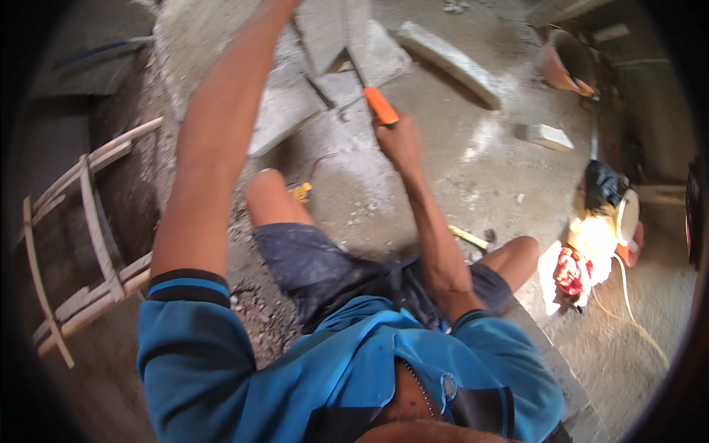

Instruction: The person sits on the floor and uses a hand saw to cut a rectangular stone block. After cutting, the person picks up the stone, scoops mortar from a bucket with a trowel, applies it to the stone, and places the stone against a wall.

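Observation:
My right hand (399,144) is closed around the orange handle (380,106) of a tool with a long, narrow dark blade (357,66). The blade runs up along the edge of pale grey slabs (321,33) in front of me; I cannot make out its exact kind. My left arm (214,140) stretches up over the slabs to the top edge, and its hand lies outside the picture. Another pale slab (284,111) lies flat under the raised ones. By my left knee sits a small yellow and black object (300,192).
A long pale strip (452,63) and a small block (549,136) lie on the dusty floor. An orange bucket (567,70) is tipped at the far right. Right of me are a bright light, a red bundle (570,272) and a pale cable (628,295). A wooden ladder-like frame (96,214) stands left.

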Demonstrator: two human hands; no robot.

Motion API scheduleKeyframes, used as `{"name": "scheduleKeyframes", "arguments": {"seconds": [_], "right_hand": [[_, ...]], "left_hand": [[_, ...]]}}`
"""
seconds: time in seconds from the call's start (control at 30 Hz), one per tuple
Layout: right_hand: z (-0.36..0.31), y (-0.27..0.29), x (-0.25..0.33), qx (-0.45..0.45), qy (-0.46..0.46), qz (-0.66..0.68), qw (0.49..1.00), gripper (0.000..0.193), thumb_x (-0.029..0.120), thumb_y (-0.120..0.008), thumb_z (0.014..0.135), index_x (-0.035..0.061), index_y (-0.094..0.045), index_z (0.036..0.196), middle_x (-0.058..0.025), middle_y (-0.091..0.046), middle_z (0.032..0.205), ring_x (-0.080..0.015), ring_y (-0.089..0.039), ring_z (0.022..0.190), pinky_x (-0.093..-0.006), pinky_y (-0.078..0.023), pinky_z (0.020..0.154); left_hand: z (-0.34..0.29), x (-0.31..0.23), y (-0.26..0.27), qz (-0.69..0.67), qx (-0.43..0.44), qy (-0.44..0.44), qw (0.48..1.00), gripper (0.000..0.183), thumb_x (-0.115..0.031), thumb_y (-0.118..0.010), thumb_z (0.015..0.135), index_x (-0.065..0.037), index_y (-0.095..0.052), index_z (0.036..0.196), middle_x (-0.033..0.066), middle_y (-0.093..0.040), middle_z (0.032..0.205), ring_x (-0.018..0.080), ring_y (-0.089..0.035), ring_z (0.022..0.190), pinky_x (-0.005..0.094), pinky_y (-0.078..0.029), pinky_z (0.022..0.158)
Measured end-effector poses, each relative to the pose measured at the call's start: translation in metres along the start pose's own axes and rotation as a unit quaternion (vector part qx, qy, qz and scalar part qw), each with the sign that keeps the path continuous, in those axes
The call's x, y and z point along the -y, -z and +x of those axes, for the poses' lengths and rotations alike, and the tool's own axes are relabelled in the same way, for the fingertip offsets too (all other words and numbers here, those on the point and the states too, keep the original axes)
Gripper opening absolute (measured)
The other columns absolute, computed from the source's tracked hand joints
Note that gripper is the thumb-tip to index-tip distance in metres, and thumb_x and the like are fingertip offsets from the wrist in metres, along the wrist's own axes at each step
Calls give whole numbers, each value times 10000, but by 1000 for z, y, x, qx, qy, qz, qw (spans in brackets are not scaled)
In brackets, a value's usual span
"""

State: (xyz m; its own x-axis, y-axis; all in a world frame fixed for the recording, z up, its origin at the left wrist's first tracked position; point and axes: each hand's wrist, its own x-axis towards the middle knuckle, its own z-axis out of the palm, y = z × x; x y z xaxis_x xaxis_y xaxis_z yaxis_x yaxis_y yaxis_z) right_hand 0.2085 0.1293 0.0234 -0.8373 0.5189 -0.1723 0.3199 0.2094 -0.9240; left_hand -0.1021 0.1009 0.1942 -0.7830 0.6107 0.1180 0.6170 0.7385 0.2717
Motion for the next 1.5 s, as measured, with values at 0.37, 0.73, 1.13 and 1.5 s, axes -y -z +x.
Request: {"name": "scheduleKeyframes", "arguments": {"seconds": [0.37,0.73,1.13,1.5], "right_hand": [[-155,99,39,104,-53,30,993,386,96,-602,952,41,-648,1331,-243,-715,1176,-405,-680,1149,-382,-523,952],[3,-5,38,74,10,-48,996,314,175,-600,867,-14,-660,1110,-316,-686,1017,-506,-655,992,-510,-524,858],[-96,53,42,59,-78,-3,995,349,169,-616,971,3,-670,1274,-220,-739,1037,-262,-731,982,-364,-540,840],[-103,43,27,67,-68,3,995,450,146,-616,889,41,-630,1326,-298,-693,1100,-476,-654,1089,-466,-533,903]], "left_hand": [[-41,15,37,18,37,72,997,1007,-789,-715,699,-131,-569,1447,239,-641,1352,405,-601,1272,493,-462,1093],[-54,22,36,-5,16,61,998,1015,-827,-666,715,-77,-607,1397,230,-662,1324,395,-616,1258,502,-478,1074],[-11,17,14,-38,27,8,999,948,-769,-731,686,0,-697,1239,248,-696,1244,394,-649,1196,487,-498,1037],[-39,33,-12,-61,105,55,991,1011,-780,-707,719,4,-621,1351,245,-686,1267,394,-652,1191,478,-499,1035]]}}
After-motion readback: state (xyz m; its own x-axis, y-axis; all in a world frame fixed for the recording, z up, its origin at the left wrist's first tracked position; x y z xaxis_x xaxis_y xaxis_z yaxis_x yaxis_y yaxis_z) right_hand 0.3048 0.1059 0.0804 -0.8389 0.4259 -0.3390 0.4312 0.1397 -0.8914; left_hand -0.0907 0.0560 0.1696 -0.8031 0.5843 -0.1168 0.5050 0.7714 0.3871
